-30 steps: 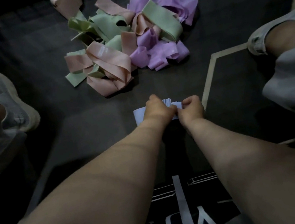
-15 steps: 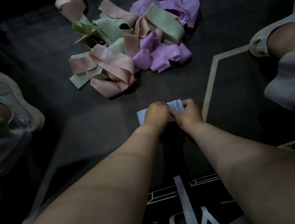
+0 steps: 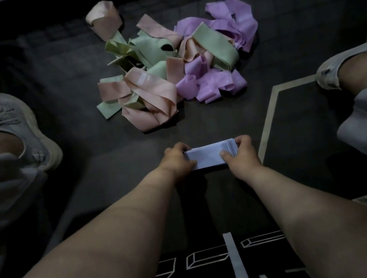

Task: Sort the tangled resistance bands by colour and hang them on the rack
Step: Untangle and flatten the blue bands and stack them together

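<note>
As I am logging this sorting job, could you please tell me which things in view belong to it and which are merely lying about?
Belong to the job: pale blue stack of bands, held at its ends by the left hand and right hand; pink bands, green bands and purple bands, tangled in one pile.
Just lying about: left shoe, right shoe, dark floor mat.
</note>
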Demonstrator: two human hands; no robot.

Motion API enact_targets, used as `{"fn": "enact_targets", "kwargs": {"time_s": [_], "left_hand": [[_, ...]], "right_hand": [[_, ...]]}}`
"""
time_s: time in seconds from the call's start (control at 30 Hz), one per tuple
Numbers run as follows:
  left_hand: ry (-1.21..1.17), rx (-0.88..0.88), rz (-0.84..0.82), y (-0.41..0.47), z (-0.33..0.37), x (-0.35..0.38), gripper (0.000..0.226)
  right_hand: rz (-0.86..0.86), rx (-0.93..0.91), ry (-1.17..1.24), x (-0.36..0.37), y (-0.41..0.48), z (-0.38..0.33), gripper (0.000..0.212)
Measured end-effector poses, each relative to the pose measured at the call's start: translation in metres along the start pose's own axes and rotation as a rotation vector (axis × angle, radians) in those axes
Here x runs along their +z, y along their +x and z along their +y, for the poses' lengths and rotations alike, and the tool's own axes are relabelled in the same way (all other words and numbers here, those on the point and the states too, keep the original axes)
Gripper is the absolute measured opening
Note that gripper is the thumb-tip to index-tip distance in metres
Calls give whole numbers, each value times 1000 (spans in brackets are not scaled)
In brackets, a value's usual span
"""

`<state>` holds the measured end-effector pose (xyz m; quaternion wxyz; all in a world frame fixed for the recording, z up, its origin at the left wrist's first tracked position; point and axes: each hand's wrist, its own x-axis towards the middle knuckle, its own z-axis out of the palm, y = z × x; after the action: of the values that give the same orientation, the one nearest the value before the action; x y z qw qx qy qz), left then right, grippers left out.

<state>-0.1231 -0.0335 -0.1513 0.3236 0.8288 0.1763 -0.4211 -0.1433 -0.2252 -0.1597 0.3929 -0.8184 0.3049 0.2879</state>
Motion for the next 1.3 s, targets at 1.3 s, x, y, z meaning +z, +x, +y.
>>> {"fn": "enact_targets", "kwargs": {"time_s": [1.3], "left_hand": [[-301, 371, 12, -88, 21, -145, 39]], "right_hand": [[-465, -150, 6, -72, -78, -157, 19]]}}
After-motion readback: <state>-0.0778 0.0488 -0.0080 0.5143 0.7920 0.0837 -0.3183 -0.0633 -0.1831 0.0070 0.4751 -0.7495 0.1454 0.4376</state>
